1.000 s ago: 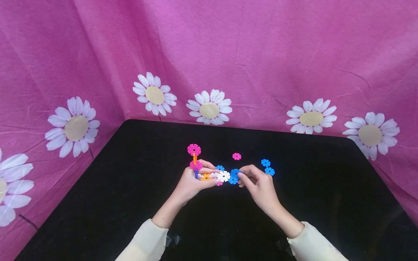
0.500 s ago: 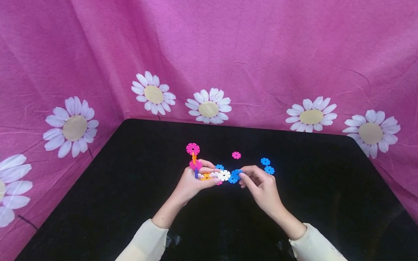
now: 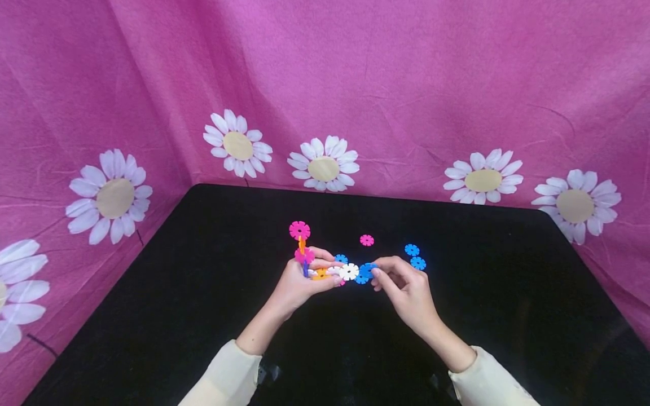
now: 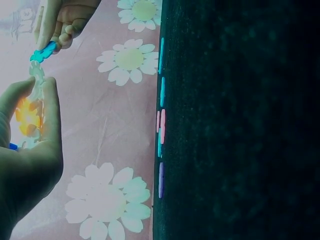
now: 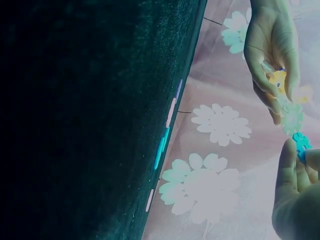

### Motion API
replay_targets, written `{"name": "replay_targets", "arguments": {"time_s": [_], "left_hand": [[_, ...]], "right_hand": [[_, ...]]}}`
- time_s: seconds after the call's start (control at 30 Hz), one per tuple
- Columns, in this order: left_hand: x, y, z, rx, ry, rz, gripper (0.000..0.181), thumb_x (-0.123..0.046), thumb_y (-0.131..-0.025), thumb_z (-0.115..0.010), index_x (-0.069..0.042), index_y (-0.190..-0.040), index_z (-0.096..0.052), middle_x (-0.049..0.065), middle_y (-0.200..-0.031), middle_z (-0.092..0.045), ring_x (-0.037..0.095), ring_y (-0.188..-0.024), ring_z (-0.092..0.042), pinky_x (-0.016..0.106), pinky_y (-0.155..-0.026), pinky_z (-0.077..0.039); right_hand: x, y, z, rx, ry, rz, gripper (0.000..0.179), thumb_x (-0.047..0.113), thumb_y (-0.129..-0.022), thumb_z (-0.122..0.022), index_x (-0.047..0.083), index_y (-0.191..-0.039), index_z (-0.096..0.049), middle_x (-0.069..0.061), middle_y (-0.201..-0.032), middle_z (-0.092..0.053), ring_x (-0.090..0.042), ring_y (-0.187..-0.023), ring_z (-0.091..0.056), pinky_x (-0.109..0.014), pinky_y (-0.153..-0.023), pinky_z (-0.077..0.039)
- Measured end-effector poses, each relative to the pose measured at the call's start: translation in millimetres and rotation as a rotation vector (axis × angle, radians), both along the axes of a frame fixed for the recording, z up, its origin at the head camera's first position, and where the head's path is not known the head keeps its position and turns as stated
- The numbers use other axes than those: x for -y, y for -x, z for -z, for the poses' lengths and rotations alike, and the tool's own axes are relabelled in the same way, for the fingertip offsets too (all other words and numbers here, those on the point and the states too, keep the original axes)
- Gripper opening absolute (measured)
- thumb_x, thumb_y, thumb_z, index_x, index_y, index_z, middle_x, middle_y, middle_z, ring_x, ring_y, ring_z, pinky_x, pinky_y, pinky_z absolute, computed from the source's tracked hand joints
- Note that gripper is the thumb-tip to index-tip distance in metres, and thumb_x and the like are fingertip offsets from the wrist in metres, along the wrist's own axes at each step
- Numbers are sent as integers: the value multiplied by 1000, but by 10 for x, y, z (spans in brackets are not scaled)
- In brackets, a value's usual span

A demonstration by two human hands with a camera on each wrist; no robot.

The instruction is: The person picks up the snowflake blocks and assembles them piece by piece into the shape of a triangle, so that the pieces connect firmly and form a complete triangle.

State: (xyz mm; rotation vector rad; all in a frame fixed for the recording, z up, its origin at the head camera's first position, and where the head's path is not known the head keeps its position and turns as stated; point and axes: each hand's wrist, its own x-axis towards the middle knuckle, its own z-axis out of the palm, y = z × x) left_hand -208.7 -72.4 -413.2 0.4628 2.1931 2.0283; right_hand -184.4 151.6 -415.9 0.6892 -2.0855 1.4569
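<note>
My left hand (image 3: 299,282) holds a chain of slotted interlocking plastic discs between thumb and fingers. Toward the right, the chain runs through an orange disc (image 3: 321,274) to a white disc (image 3: 348,272) beyond the fingertips. At its left end, a purple disc (image 3: 306,269), a pink one, an orange one and a top pink disc (image 3: 299,230) rise upward. My right hand (image 3: 408,290) pinches a blue disc (image 3: 368,269) by its edge, right at the white disc's rim. In the left wrist view, that blue disc (image 4: 43,52) meets the chain's end, raised above the tabletop.
Loose discs lie on the black table (image 3: 203,316): a pink disc (image 3: 367,240) behind the hands and two blue discs, one of them a blue disc (image 3: 412,250), beyond the right hand. More blue ones show beneath the chain. A pink flowered cloth (image 3: 396,84) hangs behind.
The blue disc in my right hand has turned slightly and stays against the white disc. My right hand has shifted a touch to the right; the left holds its place.
</note>
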Motion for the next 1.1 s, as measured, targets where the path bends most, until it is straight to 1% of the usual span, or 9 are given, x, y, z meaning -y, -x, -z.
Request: {"name": "replay_targets", "arguments": {"time_s": [0.17,0.37,0.5,0.63,0.77,0.87,1.0,1.1], "left_hand": [[-3,-5,-2,1,-6,8,32,-17,-82,-79,-6,-108,-65,11,-115,-68,19,-105,-68,33,-86,-58],[-3,-12,5,8,8,19,34,-16,-82,-78,-5,-111,-63,12,-116,-68,19,-101,-69,31,-85,-58],[-7,-14,21,9,27,25,34,-15,-82,-78,-5,-111,-63,13,-116,-66,19,-98,-69,29,-83,-58],[-14,-15,26,16,20,39,35,-15,-82,-78,-4,-112,-63,15,-114,-67,19,-97,-70,29,-84,-59],[-12,-19,14,23,4,36,35,-13,-82,-78,-3,-112,-62,18,-113,-69,20,-97,-72,31,-86,-59],[-13,-26,9,24,12,26,35,-14,-82,-78,-4,-112,-62,16,-113,-69,19,-97,-71,31,-86,-59],[-23,-23,24,15,12,12,36,-17,-82,-78,-4,-112,-63,14,-113,-70,18,-97,-71,30,-85,-59],[-19,-14,30,18,-6,-12,35,-17,-83,-78,-4,-112,-64,14,-111,-71,18,-97,-72,29,-86,-58]], "right_hand": [[0,11,21,-10,-7,-4,23,-11,-80,-71,4,-98,-69,-14,-83,-71,-12,-64,-67,-15,-65,-56],[13,12,25,-20,-57,10,28,-12,-77,-73,5,-98,-71,-13,-82,-70,-12,-63,-66,-16,-62,-56],[23,8,15,-22,-73,13,24,-8,-79,-74,7,-98,-72,-9,-81,-71,-11,-62,-65,-17,-62,-56],[36,-3,-6,-18,-74,16,19,-3,-81,-75,8,-97,-73,-5,-80,-72,-12,-61,-64,-20,-60,-57],[57,-5,-18,-6,-77,22,17,-1,-81,-75,8,-96,-73,-5,-80,-72,-12,-60,-64,-20,-60,-56],[63,0,-12,3,-79,29,18,-2,-81,-75,8,-96,-72,-5,-80,-71,-12,-61,-64,-18,-61,-56],[60,10,-4,40,-97,49,17,0,-83,-73,6,-99,-71,-6,-84,-72,-16,-64,-67,-18,-64,-57],[57,35,0,121,-121,96,15,7,-90,-68,4,-105,-69,-8,-87,-72,-19,-68,-69,-18,-66,-57]]}}
